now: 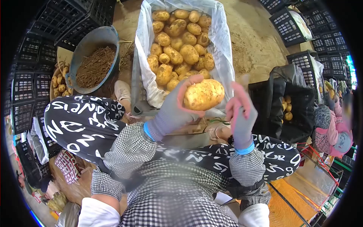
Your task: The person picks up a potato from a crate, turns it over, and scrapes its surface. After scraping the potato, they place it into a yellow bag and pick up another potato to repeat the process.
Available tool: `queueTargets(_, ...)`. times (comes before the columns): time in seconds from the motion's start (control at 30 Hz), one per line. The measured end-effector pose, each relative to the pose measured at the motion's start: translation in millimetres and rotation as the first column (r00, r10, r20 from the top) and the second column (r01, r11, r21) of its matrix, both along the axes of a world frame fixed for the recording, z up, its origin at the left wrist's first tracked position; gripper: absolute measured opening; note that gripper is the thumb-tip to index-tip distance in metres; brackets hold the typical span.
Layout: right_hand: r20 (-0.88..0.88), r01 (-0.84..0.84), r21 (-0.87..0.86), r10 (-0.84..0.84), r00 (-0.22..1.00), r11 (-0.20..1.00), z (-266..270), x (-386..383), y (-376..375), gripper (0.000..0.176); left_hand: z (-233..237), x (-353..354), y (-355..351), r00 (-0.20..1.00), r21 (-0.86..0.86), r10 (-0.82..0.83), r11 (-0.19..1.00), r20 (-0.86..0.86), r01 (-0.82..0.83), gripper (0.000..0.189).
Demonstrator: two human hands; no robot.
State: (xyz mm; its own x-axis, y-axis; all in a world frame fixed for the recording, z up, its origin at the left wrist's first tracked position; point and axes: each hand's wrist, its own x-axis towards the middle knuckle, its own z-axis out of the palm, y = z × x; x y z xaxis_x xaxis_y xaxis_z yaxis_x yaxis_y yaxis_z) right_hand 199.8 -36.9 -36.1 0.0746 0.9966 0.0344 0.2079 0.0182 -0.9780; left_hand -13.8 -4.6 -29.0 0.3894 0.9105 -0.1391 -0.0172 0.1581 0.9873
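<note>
My left hand [172, 110], in a grey glove with bare fingertips, is closed around a large yellow potato [204, 95] with brown dirt specks. It holds the potato above the near end of a crate lined with white sheeting [223, 45]. Inside that crate lie many loose potatoes [174, 56]. Just right of the held potato, my right hand [242, 115] is raised in a matching glove, apart from it. Its fingers are partly bent and spread, with nothing between them; the fingertips are slightly blurred.
A blue-grey tub [117, 41] of brown soil stands left of the crate, beside a basket of potatoes [60, 84]. At right is a black-lined crate [272, 81] with a few potatoes. Stacked black crates [34, 51] line both sides. Another person in pink [334, 130] is at far right.
</note>
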Motion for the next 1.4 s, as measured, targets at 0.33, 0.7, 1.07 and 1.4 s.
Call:
queueTargets(0.33,-0.975,-0.433,-0.212,-0.16,0.153,0.876,-7,-12,1,0.056,24,11,-7,0.995,0.212,-0.028,0.977,0.101,0.006,0.066)
queueTargets(0.7,-0.856,-0.286,-0.035,0.119,0.503,0.957,7,2,6,0.092,9,-4,2,0.787,-0.15,0.105,0.989,0.608,-0.016,0.031)
queueTargets(1.07,-0.28,-0.234,0.087,0.249,0.927,0.968,29,3,6,0.083,13,10,-3,0.948,-0.114,-0.003,0.993,0.317,0.041,0.092)
queueTargets(1.4,-0.211,-0.008,0.131,0.036,0.977,0.991,34,-2,-12,0.05,5,13,-3,0.967,-0.08,0.175,0.983,0.184,-0.163,0.093)
